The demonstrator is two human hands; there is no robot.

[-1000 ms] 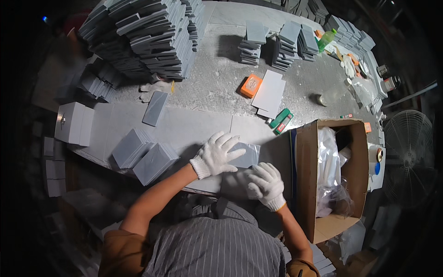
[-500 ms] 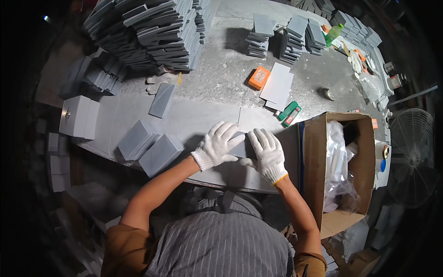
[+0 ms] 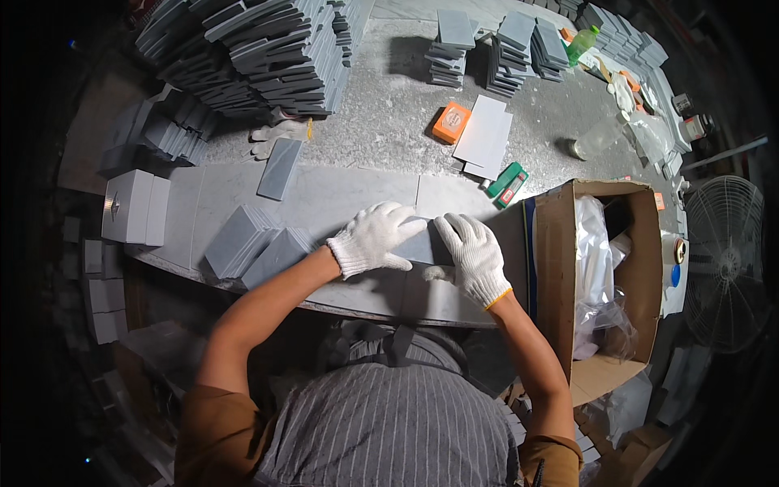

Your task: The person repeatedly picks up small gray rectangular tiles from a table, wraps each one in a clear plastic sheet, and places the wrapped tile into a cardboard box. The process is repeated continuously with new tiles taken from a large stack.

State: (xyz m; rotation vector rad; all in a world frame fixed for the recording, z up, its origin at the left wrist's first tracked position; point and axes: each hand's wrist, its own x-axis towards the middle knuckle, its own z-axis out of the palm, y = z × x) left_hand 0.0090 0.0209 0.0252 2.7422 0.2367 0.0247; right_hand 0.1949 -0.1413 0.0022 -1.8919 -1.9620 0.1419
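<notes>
Grey stone tiles (image 3: 418, 245), apparently a small stack, stand between my gloved hands at the near side of the marble worktop. My left hand (image 3: 375, 239), in a white knit glove, closes on their left end, with fingers over the top edge and the thumb low in front. At the right end my right hand (image 3: 471, 253), gloved the same way, wraps its fingers over the edge. Its thumb is partly in shadow. Left of my left forearm lean more grey tiles (image 3: 238, 243) in two groups, one partly behind the arm.
At my right stands an open cardboard box (image 3: 556, 276) with clear plastic inside. Beyond my hands lie a green box (image 3: 510, 183), white sheets (image 3: 484, 136) and an orange box (image 3: 451, 122). Tall tile stacks (image 3: 284, 61) rise far left; a white box (image 3: 134, 207) sits left.
My fingers have drawn in around the ends of the tiles, and more of the tile face shows between my hands. The whole view has shifted slightly.
</notes>
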